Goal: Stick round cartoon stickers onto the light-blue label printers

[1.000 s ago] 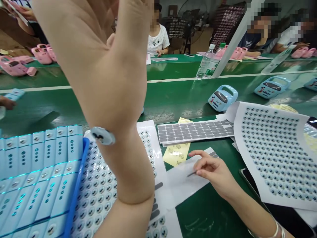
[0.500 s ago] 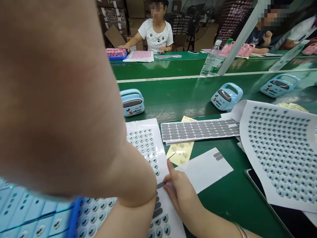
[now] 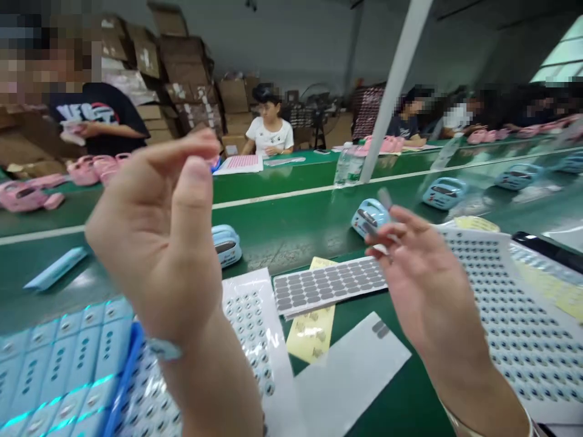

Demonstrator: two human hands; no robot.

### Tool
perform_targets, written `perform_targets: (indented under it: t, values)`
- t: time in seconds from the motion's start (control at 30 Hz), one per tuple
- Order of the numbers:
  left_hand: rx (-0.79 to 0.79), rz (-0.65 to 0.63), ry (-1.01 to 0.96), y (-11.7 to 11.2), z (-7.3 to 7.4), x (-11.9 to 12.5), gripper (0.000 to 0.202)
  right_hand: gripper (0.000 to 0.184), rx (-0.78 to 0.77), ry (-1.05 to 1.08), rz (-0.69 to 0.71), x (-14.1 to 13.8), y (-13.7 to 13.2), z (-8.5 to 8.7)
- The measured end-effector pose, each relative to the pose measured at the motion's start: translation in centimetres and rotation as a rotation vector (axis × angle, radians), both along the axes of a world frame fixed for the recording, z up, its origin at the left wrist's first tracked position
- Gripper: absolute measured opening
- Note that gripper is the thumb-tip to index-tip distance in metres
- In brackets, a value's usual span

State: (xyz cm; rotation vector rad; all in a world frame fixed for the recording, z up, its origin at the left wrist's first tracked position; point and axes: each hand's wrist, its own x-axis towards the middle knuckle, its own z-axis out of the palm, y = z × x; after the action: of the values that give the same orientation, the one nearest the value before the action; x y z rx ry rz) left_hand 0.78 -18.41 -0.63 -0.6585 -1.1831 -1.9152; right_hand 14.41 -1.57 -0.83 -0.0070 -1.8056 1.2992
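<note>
- Green bench (image 3: 319,212) strewn with sticker sheets (image 3: 328,285).
- Right hand (image 3: 423,285) pinches tweezers (image 3: 380,233) bearing a grey pad (image 3: 385,198).
- Left hand (image 3: 155,237), fingertips pinched together; contents unclear.
- Judged step: carrying the pad; next needs careful placement.

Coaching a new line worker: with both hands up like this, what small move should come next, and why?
Probably bring the right hand toward the left hand: its fingers pinch tweezers carrying a small grey pad, while the left is raised with fingertips pinched together; what they hold is unclear.

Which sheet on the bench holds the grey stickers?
On the near green bench, look between the two raised hands. The grey sticker sheet lies there, above a yellow sheet. Its plain grey ovals sit in tight rows, unlike the round printed stickers on neighbouring white sheets.
</note>
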Motion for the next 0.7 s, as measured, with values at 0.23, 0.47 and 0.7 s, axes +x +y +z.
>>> perform_targets:
  t: [0.23,0.47,0.7]
  values:
    - [-0.329,-0.028,-0.058,11.1,0.6,-5.3,0.018,0.021,-0.066,0.447,-0.184,3.4,3.1,8.4]
    - [-1.079,-0.195,0.255,28.9,5.1,-4.5,0.061,0.018,-0.132,0.454,-0.315,4.7,6.2,9.6]
    - [-1.18,-0.305,0.306,33.1,2.9,-6.3,0.028,0.014,-0.031,0.493,-0.385,5.1,7.4,9.3]
